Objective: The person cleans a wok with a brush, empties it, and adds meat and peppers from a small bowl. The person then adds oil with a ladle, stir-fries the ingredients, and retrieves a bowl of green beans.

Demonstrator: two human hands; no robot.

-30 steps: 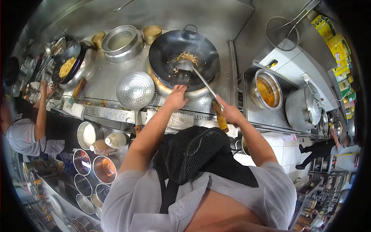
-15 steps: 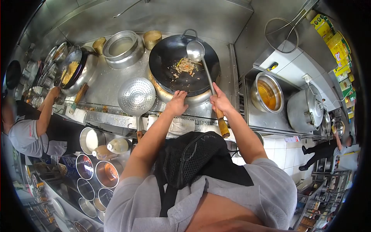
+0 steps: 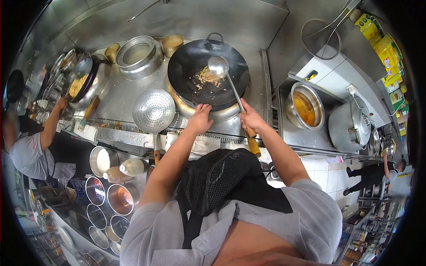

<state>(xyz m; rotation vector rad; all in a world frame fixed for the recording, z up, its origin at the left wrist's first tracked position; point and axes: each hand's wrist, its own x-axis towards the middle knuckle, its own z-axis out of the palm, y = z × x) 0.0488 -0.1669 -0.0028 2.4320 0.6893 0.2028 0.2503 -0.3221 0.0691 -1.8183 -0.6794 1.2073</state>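
Note:
A black wok (image 3: 182, 66) sits on the burner ring, tilted toward me, with chopped, minced-looking food (image 3: 207, 79) at its bottom. My left hand (image 3: 200, 119) is closed on the wok's near edge; what its palm covers is hidden. Around the wooden-ended handle of a long metal ladle (image 3: 233, 84) my right hand (image 3: 251, 118) is wrapped. The ladle's bowl hangs inside the wok, just above the food or touching it; I cannot tell which. Left of the wok, a perforated strainer (image 3: 154, 110) lies with its handle pointing at me.
A metal pot (image 3: 140, 57) and a tin can (image 3: 172, 44) stand behind the strainer. On the right are a bowl of amber liquid (image 3: 306, 106) and a large lidded pot (image 3: 348, 122). Several containers stand lower left. A co-worker (image 3: 33, 155) handles another wok at left; another person (image 3: 372, 175) is far right.
The ladle's bowl has moved left and down, closer to the food. My right hand has shifted slightly down the frame. My left hand stays at the wok's edge.

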